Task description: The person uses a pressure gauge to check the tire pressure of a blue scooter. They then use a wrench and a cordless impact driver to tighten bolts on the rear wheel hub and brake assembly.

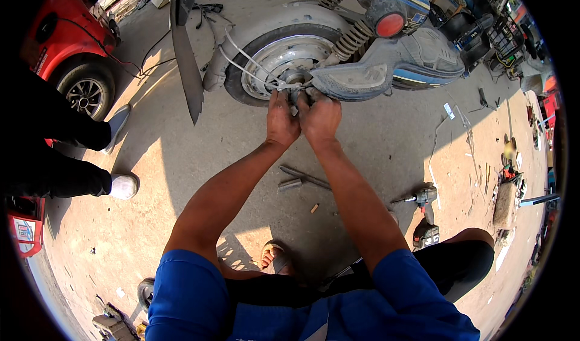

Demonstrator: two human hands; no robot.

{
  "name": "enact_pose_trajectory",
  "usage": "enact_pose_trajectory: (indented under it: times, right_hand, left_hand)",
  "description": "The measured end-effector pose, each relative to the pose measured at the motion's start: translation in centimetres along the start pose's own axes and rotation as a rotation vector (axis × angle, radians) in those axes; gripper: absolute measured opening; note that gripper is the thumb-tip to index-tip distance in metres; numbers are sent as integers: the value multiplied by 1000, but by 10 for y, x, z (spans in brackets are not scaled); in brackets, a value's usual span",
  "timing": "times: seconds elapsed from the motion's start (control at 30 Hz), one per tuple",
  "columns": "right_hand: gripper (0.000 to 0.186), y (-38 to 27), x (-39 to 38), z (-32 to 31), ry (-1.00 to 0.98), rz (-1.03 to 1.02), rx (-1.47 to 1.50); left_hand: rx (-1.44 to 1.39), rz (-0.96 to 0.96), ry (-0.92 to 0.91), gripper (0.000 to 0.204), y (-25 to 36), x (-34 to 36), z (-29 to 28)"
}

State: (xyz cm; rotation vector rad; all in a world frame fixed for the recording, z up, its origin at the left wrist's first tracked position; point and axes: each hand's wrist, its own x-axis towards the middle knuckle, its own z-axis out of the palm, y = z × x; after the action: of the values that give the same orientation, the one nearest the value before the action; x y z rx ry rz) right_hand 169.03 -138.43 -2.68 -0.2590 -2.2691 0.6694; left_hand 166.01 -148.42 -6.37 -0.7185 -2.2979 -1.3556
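Both my hands meet at the hub (295,77) of a dusty scooter wheel (264,58). My left hand (282,121) has its fingers drawn together at the hub's near side, beside a bent metal frame (246,73) that runs out over the wheel. Right beside it, my right hand (320,116) is closed at the same spot, under the tip of a grey plastic cover (356,80). What the fingers of either hand grip is hidden behind them. The scooter body (417,57) extends to the right, with a coil spring (353,40) above the cover.
On the ground between my arms lie a metal bar (305,176), a short metal cylinder (290,184) and a small tan piece (315,208). A cordless impact driver (423,199) rests by my right knee. Another person's shoe (124,186) is at left, near a red vehicle (66,38).
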Motion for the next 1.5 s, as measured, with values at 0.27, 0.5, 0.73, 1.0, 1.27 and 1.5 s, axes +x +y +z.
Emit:
enact_pose_trajectory:
  times: [0.27, 0.5, 0.73, 1.0, 1.27, 1.5]
  right_hand:
    - [18, 2, -1, 6, 36, -16, 18]
    - [17, 5, -5, 12, 24, 62, 112]
    - [17, 0, -4, 6, 106, 49, 117]
    - [20, -8, -2, 9, 38, 145, 3]
    - [21, -10, -4, 1, 26, 151, -27]
    - [19, -13, -3, 5, -22, 198, -6]
  left_hand:
    - [-18, -29, -3, 36, 1, 0, -1]
    - [3, -96, -45, 47, -2, -2, 1]
    - [17, -66, -35, 45, -6, -2, 2]
    - [42, 31, -19, 36, 0, -1, -2]
    - [31, -18, -53, 34, 2, 0, -2]
    - [59, 51, -31, 33, -7, -2, 1]
